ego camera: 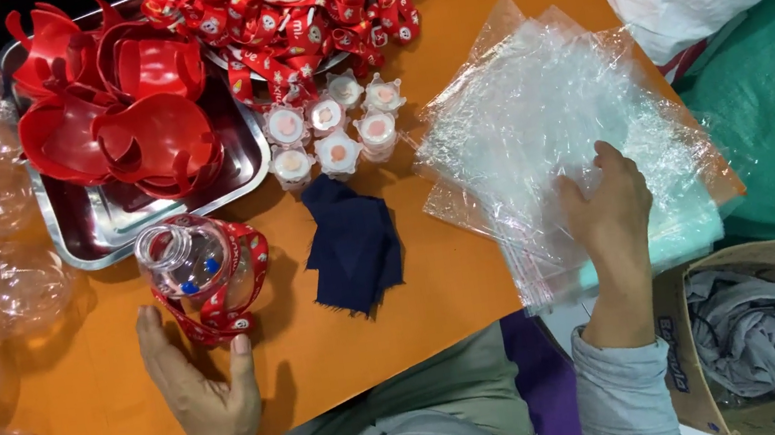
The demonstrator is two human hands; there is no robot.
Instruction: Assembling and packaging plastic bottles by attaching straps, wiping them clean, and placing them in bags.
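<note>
On the orange tabletop (392, 318), the left hand (200, 380) lies open and flat, touching the red printed strap (220, 317) round a clear round plastic bottle (186, 259); the right hand (608, 207) presses spread fingers on crinkly transparent bags (535, 116), gripping nothing

Right hand (608, 207) on clear plastic bags (546, 124) (left hand (199, 385) beside strapped bottle (197, 264))

Orange table (438, 291); tray (86, 229), cloth (351, 243), bags (536, 126)
</note>
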